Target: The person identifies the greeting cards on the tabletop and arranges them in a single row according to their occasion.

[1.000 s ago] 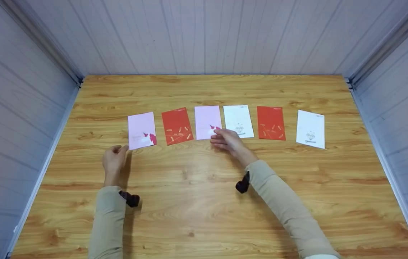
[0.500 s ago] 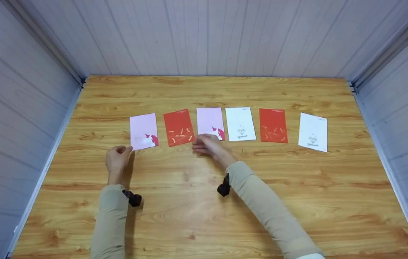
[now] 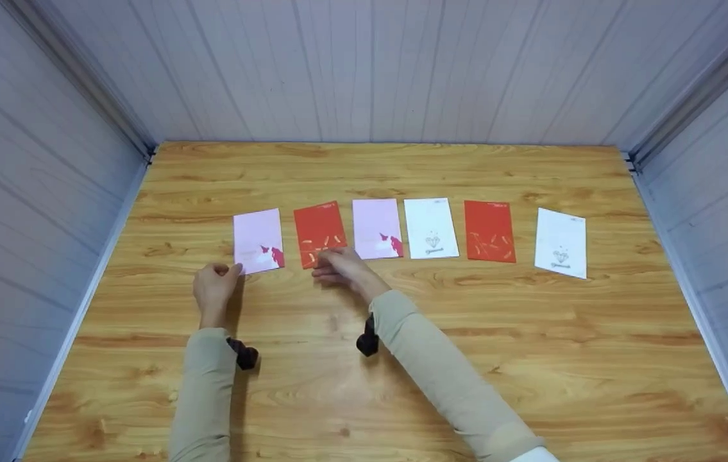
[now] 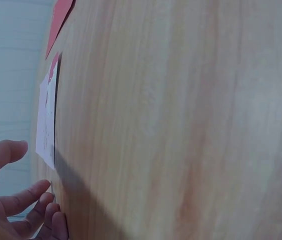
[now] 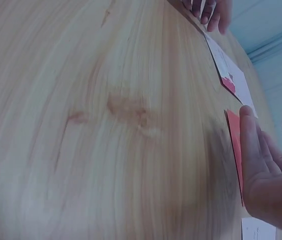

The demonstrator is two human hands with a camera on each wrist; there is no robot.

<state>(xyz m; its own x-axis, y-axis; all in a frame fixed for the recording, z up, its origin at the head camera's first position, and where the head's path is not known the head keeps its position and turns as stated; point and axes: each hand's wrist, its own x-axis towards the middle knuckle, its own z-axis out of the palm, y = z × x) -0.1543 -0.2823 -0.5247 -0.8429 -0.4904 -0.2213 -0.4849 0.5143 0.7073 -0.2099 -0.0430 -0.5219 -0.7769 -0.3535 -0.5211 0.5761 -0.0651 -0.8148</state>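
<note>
Beside the lower left corner of the leftmost pink card [image 3: 257, 234] is my left hand [image 3: 215, 292]. Its thumb and fingers are apart in the left wrist view, where that pink card [image 4: 46, 117] lies just beyond them. My right hand [image 3: 346, 268] is over the lower part of the left red card [image 3: 317, 224], hiding its bottom right corner. With thumb and fingers spread and nothing held, the right hand [image 5: 268, 175] shows in its own wrist view near the red card [image 5: 234, 135]; whether it touches the card I cannot tell.
Further right along the row lie a second pink card [image 3: 375, 224], a white card [image 3: 429, 224], another red card [image 3: 489, 228] and a second white card [image 3: 560, 240]. All rest flat on the wooden table [image 3: 338, 398]. Pale panel walls [image 3: 364, 70] enclose the back and sides.
My right hand has moved left, from the middle pink card to the left red card. The left hand keeps its place by the leftmost card. The head view has shifted slightly.
</note>
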